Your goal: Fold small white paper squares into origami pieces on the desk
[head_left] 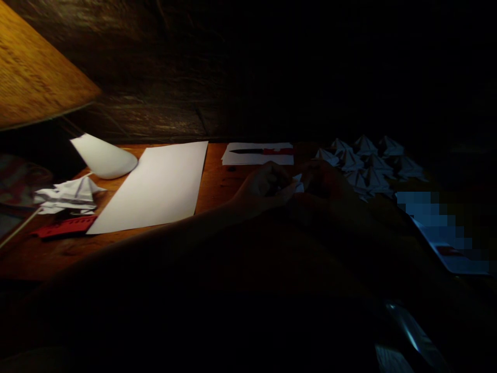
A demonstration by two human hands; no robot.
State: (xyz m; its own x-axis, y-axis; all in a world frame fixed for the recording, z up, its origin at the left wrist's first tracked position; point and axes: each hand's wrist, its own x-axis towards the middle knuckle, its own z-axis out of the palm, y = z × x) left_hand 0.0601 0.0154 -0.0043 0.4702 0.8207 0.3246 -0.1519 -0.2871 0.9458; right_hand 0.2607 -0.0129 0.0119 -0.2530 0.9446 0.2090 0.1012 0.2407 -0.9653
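Between my two hands, above the wooden table [217, 181], is a small piece of folded white paper [298, 184]. My left hand [267, 184] pinches it from the left, thumb stretched along its lower edge. On its other side my right hand [324, 181] is closed around it, though deep shadow hides most of those fingers. Just beyond my right hand stand several folded white paper figures [365, 163] in a cluster. Behind my left hand a knife [262, 152] with a dark blade and red handle rests on a stack of small white paper [229, 159].
A large white sheet [155, 186] lies left of centre beside a lamp with a white base [104, 158] and yellowish shade [42, 67]. Crumpled or folded paper [72, 195] and a red object [66, 226] lie at the left. A lit, pixelated screen [438, 233] is at the right.
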